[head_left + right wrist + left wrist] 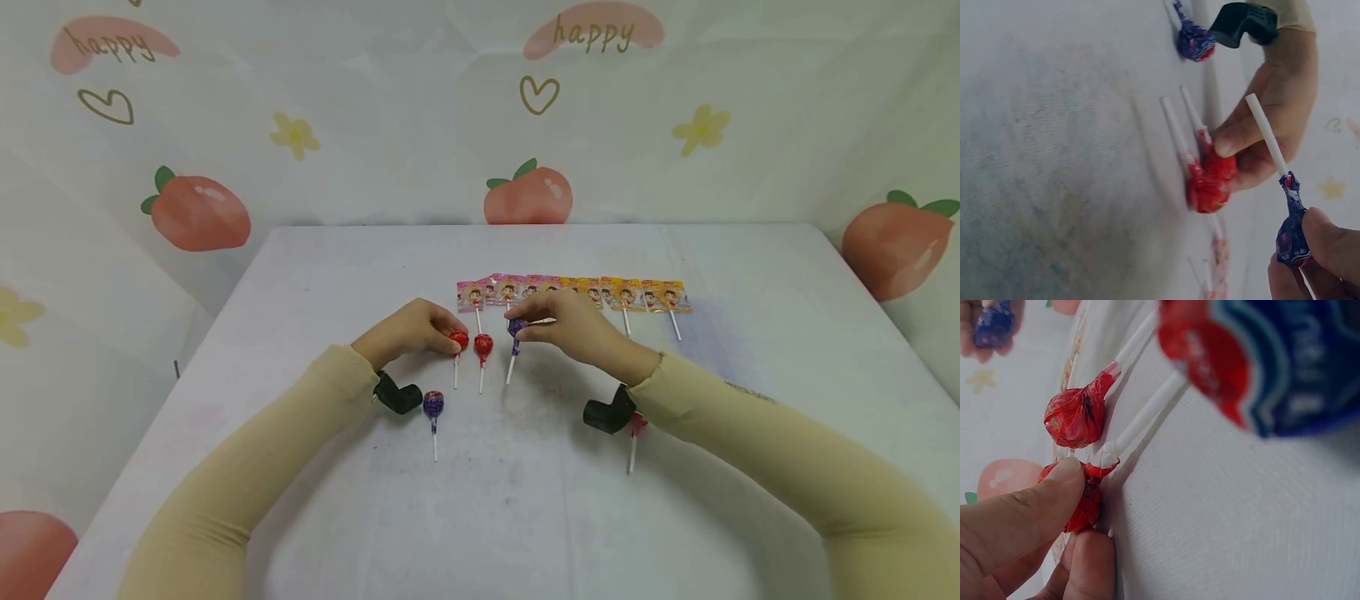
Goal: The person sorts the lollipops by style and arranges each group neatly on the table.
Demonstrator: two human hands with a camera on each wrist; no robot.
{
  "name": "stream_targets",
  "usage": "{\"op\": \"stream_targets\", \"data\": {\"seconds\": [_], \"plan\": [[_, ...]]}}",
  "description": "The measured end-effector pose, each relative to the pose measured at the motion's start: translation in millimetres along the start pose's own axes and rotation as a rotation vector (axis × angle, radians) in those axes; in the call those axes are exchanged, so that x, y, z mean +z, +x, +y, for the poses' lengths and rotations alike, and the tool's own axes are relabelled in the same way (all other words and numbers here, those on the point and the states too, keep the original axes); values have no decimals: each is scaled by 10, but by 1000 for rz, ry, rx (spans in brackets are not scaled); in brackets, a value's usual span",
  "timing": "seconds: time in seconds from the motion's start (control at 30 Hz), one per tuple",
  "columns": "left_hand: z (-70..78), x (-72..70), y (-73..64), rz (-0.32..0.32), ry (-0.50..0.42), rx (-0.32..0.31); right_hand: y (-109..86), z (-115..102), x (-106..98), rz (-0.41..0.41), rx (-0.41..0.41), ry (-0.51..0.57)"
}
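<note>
My left hand [415, 331] pinches the head of a red lollipop [1088, 500] between thumb and fingers, its white stick pointing toward me. Right beside it lies a second red lollipop [483, 345]. My right hand [564, 325] holds a purple lollipop [1292, 240] by its wrapped head, the stick hanging down in the head view. Another purple lollipop [433, 405] lies nearer, below the left wrist; it looms large and blurred in the left wrist view. Under the right wrist lies a pinkish-red lollipop [637, 423], partly hidden by the black wrist camera.
Behind the hands runs a row of flat-wrapped lollipops, pink packets [471, 296] on the left and orange packets [664, 296] on the right. My right hand covers part of that row. A white cloth covers the table [487, 525]; a printed curtain [412, 100] hangs behind.
</note>
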State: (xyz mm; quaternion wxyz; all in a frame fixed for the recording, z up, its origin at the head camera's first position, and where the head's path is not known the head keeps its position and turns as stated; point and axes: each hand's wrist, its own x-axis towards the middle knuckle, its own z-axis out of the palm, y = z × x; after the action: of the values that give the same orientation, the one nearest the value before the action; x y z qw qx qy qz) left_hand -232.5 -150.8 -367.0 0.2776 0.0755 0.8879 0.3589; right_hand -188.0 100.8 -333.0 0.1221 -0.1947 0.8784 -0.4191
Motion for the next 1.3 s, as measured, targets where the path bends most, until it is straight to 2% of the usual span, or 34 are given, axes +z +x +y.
{"op": "stream_targets", "data": {"seconds": [0.23, 0.57, 0.97, 1.3], "plan": [[1, -7, -2, -2, -4, -3, 120, 54, 134, -57, 33, -21], [7, -8, -11, -4, -6, 11, 230, 132, 269, -73, 31, -56], [34, -16, -41, -5, -5, 8, 247, 151, 330, -73, 63, -80], [36, -9, -51, -6, -12, 12, 250, 162, 365, -69, 48, -124]]}}
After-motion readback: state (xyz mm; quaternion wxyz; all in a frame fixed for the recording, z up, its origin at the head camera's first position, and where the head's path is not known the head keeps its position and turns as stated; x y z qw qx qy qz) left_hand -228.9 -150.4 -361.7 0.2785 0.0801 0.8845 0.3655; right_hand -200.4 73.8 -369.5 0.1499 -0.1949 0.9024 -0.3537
